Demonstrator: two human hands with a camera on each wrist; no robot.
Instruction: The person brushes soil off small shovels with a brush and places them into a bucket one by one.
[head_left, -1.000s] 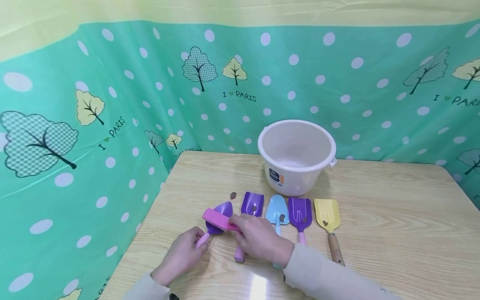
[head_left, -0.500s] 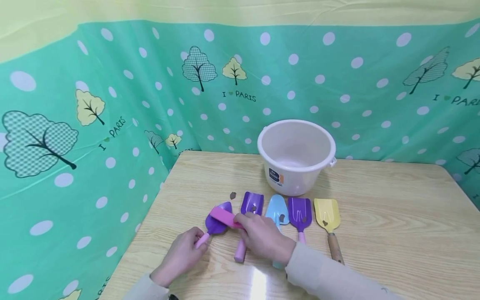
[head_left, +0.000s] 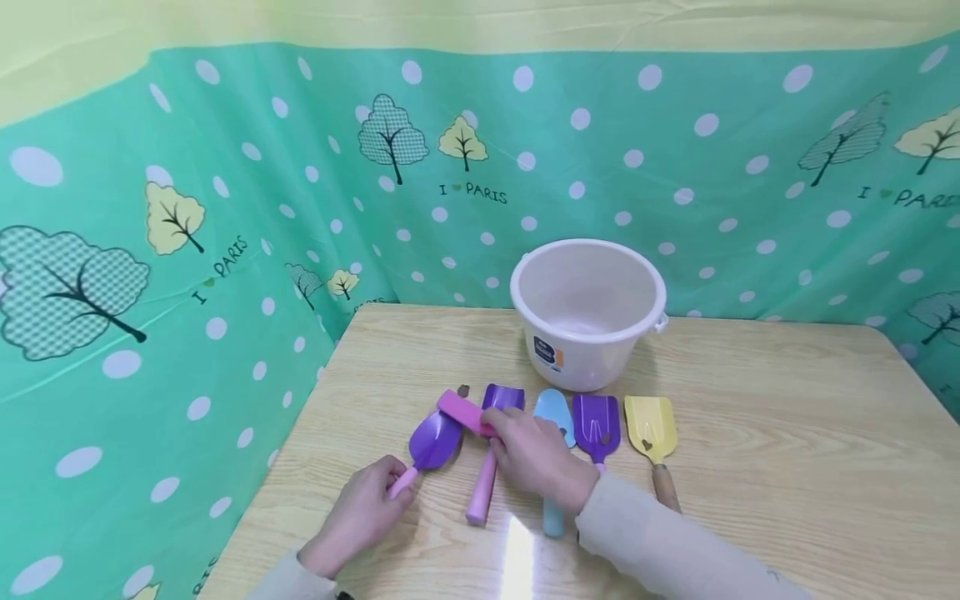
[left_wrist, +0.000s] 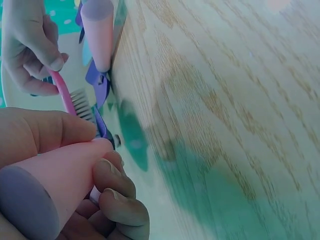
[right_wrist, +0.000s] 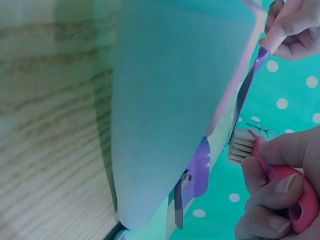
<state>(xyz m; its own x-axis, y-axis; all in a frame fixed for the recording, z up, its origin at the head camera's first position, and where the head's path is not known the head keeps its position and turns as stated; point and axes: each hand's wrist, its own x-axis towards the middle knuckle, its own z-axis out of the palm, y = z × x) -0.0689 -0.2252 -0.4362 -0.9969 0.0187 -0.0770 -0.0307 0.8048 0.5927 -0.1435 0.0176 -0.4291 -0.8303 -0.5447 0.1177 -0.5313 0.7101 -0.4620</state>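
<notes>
My left hand [head_left: 363, 508] grips the pink handle [left_wrist: 55, 182] of a small purple trowel [head_left: 435, 442], its blade pointing away from me. My right hand [head_left: 536, 454] holds a pink scrubbing brush [head_left: 460, 408] by its looped handle. The pale bristles [right_wrist: 242, 146] face down, right at the far edge of the trowel blade in the head view. Just beyond the brush head lies a small brown fleck [head_left: 463, 390] on the table. A purple scoop [head_left: 503, 395] with a pink handle lies beneath the right hand, partly hidden by it.
Right of the scoop lie a light blue trowel [head_left: 553, 407], a purple shovel [head_left: 596, 423] and a yellow shovel [head_left: 650, 422] with a wooden handle, each with a brown fleck. Behind them a white bucket [head_left: 581, 358] stands on the wooden table [head_left: 780, 433], before a green curtain [head_left: 630, 183].
The brush has moved across the trowel blade, away from me and to the right, to the blade's far edge. More of the blade shows now. My left hand keeps its place on the handle.
</notes>
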